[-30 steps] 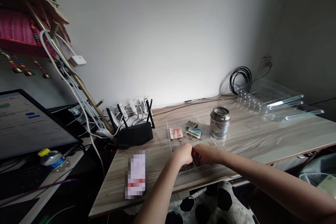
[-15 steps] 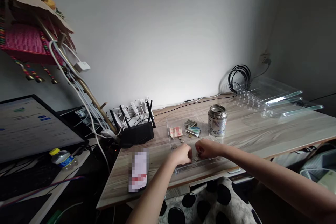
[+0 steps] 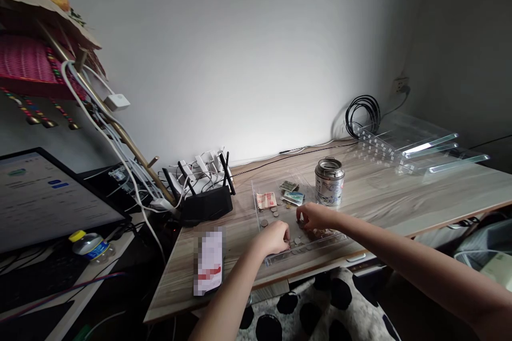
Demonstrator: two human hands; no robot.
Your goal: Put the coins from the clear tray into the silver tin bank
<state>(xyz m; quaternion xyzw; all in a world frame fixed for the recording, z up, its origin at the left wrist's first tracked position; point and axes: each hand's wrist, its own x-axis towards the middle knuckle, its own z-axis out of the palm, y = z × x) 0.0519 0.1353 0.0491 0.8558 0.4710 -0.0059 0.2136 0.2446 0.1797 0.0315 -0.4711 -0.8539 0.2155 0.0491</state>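
- Wall, pale and plain, backs everything.
- Tabletop, wood-grained, runs across below it.
- Clear racks rest toward the tabletop's far right corner.
- Clear tray lies near the tabletop's front edge; it carries the money.
- Tin stands upright just beside the tray's right edge; whether they touch I can't make out.
- Right hand dips into the tray's right half, thumb and fingers curled down close together; something coin-like shows at the tips, though whether it is gripped is unclear.
- Left hand bends over the tray's front left corner, fingers tucked under; what they hold, if anything, is hidden.
- Phone lies near the tabletop's left edge, its screen blurred.
- Three notes, red, green and blue, lie toward the tray's far edge.
- Coins are scattered between the notes and the tray's front edge. Handling looks partway along: notes seem already set apart, while the coins remain loose, in no neat order.
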